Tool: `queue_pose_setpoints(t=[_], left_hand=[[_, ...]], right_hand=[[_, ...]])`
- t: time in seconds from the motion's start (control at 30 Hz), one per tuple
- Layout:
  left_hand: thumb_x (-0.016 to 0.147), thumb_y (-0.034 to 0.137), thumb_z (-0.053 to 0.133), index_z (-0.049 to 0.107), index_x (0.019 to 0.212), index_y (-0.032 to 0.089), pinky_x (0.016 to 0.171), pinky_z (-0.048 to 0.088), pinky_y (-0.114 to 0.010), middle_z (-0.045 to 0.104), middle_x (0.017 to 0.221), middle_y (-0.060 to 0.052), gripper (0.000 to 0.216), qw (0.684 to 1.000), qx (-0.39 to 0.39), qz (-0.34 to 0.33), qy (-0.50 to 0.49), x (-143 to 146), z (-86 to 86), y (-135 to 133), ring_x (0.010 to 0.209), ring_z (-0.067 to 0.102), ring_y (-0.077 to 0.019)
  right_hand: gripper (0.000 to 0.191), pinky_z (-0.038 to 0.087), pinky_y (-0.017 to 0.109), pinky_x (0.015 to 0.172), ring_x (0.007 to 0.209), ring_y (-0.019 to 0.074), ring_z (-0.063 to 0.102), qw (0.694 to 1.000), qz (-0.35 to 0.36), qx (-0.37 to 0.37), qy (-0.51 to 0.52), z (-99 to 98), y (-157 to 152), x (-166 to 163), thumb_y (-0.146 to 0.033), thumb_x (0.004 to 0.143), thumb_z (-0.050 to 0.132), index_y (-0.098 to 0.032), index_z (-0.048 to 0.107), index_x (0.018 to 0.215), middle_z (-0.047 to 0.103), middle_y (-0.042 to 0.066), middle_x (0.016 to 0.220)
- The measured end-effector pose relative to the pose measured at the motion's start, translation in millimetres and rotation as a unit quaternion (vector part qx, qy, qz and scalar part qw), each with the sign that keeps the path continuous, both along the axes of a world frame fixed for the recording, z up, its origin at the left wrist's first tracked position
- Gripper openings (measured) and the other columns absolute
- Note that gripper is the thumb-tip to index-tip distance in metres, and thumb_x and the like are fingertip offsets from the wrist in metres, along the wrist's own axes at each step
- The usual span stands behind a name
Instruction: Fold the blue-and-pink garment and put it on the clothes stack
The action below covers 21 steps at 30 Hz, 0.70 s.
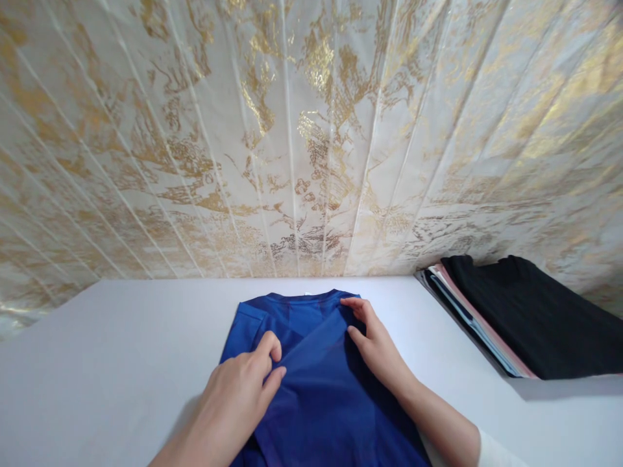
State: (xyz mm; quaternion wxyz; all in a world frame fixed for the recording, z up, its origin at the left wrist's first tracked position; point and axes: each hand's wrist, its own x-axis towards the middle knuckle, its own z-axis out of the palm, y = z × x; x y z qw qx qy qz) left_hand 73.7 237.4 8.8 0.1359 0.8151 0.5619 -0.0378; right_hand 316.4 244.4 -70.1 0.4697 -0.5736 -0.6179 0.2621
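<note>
1. Blue shirt (321,402), thin and slightly glossy: we found it on the white table (121,363), centred before the person, neckline (282,298) toward the patterned wall covering (292,130), lower part running out of view.
2. Left hand (238,389): we noted curled fingers over the shirt's left side, with index finger and thumb near each other. We could not tell whether cloth was pinched between them.
3. Right hand (377,337): we recorded thumb and fingers spread apart, fingertips at the cloth near the right shoulder, just beside the neckline.
4. Progress, done: we saw a folded stack (506,350) at the far right of the table, a black garment (545,318) on top, with pink, pale blue and dark edges showing beneath. We judged those pieces finished.
5. Progress, left: we judged the shirt partly arranged. It lay fairly narrow, neckline out, but a slanting crease crossed the upper part and the layers looked unsettled. It was well apart from the stack and not yet compact.
6. Writing: we made out a tiny pale tab (307,294) at the neckline, possibly a label, too small to read. We found no legible brand or lettering elsewhere.
</note>
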Motion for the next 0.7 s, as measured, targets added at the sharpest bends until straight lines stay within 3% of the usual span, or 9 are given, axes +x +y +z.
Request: queue_pose_setpoints(t=[0.13, 0.33, 0.43, 0.57, 0.7], left_hand=[[0.091, 0.021, 0.045, 0.047, 0.1, 0.026, 0.059, 0.037, -0.024, 0.064, 0.074, 0.003, 0.01, 1.0, 0.006, -0.006, 0.021, -3, -0.6, 0, 0.072, 0.067, -0.0192], [0.091, 0.018, 0.044, 0.052, 0.097, 0.026, 0.062, 0.041, -0.026, 0.066, 0.074, 0.003, 0.012, 1.0, -0.002, -0.012, 0.027, -16, -8.9, 1, 0.073, 0.067, -0.0196], [0.089, 0.014, 0.045, 0.055, 0.096, 0.024, 0.068, 0.045, -0.028, 0.067, 0.082, 0.0, 0.016, 0.999, 0.035, -0.032, 0.006, -26, -13.4, 0, 0.077, 0.066, -0.0202], [0.088, 0.009, 0.043, 0.06, 0.101, 0.025, 0.089, 0.045, -0.035, 0.064, 0.112, -0.005, 0.027, 0.974, 0.132, -0.162, -0.088, -27, -16.9, -7, 0.103, 0.059, -0.0226], [0.091, 0.009, 0.039, 0.053, 0.127, 0.024, 0.105, 0.037, -0.036, 0.047, 0.143, -0.005, 0.041, 0.923, 0.136, -0.331, -0.143, -9, -22.0, -18, 0.13, 0.043, -0.0213]], right_hand=[[0.056, 0.027, 0.048, 0.114, 0.133, 0.0233, 0.04, 0.998, 0.005, 0.002, -0.064, -2.2, -1, -2, -0.015, 0.074, 0.051, -0.029, 0.043, 0.127, 0.049, 0.005, 0.137], [0.045, 0.033, 0.052, 0.11, 0.136, 0.0253, 0.036, 0.979, 0.016, 0.07, -0.189, -15.4, 2, -4, -0.013, 0.084, 0.042, -0.025, 0.048, 0.126, 0.044, 0.009, 0.144], [0.043, 0.035, 0.052, 0.107, 0.136, 0.0274, 0.036, 0.964, 0.018, 0.073, -0.254, -14.4, 2, -7, -0.014, 0.087, 0.039, -0.022, 0.049, 0.129, 0.043, 0.013, 0.145], [0.044, 0.032, 0.051, 0.109, 0.138, 0.0281, 0.033, 0.949, 0.021, 0.055, -0.31, -6.6, -1, -12, -0.026, 0.091, 0.046, -0.02, 0.046, 0.134, 0.039, 0.014, 0.148], [0.05, 0.03, 0.05, 0.11, 0.14, 0.0275, 0.028, 0.933, 0.017, 0.035, -0.358, -0.5, -4, -17, -0.035, 0.091, 0.048, -0.015, 0.044, 0.137, 0.036, 0.016, 0.149]])
